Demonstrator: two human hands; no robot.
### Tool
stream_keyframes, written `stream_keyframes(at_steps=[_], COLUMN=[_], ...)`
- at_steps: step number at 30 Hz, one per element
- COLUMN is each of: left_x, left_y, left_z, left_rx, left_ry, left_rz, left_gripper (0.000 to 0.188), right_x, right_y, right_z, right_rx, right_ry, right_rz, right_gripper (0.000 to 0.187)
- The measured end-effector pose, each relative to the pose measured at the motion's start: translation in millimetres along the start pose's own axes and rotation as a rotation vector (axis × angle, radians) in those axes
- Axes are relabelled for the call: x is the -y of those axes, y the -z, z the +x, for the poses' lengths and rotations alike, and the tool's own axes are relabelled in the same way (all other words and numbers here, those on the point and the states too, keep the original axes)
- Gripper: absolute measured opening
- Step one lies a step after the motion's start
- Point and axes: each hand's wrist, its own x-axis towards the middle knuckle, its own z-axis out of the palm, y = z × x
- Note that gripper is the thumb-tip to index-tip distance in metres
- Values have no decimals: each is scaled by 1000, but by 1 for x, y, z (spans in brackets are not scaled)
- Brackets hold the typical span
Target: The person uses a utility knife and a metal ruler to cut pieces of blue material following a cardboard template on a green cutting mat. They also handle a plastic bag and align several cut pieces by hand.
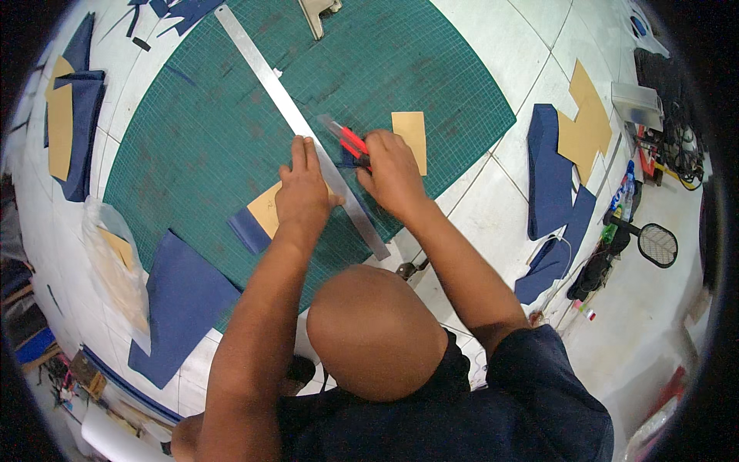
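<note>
A long steel ruler [265,75] lies slantwise across the green cutting mat [450,69]. My left hand [302,192] presses down on it with fingers stretched out and thumb spread. Beneath that hand a tan card pattern piece [264,209] rests over navy fabric [247,231], partly hidden. My right hand [395,173] is closed around a red utility knife [353,142], its blade pointing up and left close to the ruler's right edge. A scrap of navy fabric [348,159] shows by the knife. Another tan card piece [416,138] lies just beyond the right hand.
A metal clip [315,17] sits at the mat's far edge. Navy fabric pieces [185,308] and a plastic bag [115,262] lie at left, fabric scraps [185,11] at far left. On the right are folded navy fabric [548,169], tan patterns [585,127] and a mesh racket [657,245].
</note>
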Motion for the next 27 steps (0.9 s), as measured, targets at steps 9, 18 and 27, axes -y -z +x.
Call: stream_keyframes(at_steps=[9,18,27], left_x=[3,10,59], left_y=[0,-6,-24], left_z=[-6,-11,-20], left_rx=[-37,-110,-254], left_ry=[0,-17,-448], left_rz=[-16,-67,37], left_gripper=[118,113,30], right_x=[-26,-23,20], right_y=[-12,45,-30], right_z=[26,83,-125], right_rx=[176,-246,155], right_ry=[-93,-441,-313], right_rz=[49,564,218], right_gripper=[48,45,46])
